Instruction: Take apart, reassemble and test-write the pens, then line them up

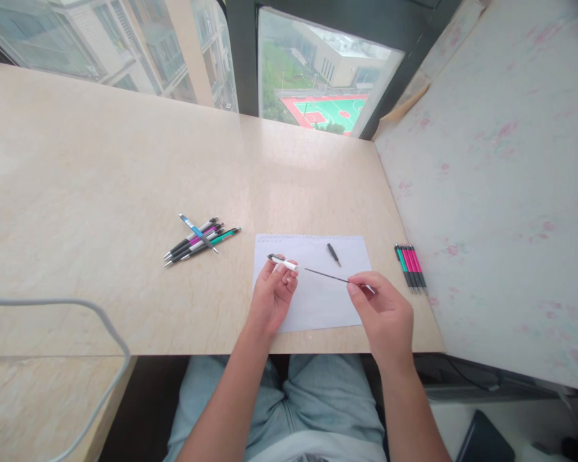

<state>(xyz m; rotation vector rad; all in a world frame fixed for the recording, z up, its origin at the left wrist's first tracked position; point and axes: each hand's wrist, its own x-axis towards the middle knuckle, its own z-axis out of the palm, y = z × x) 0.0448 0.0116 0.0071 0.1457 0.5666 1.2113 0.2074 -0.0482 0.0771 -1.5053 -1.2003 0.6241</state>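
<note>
My left hand [275,292] is closed on a white pen barrel [285,263] with a dark clip end, held over a sheet of white paper [313,314]. In my right hand [380,301] a thin dark pen refill [325,275] is pinched between thumb and fingers. Its free tip points left at the open end of the barrel, a small gap apart. Behind the refill, a black pen grip section [334,254] with a pointed tip lies on the paper.
To the left is a loose pile of several pens [197,240], a blue one [192,226] across the top. Several pink and green pens [411,268] lie side by side near the papered wall [501,192]. A grey cable [91,305] curves over the table's left front; windows stand behind.
</note>
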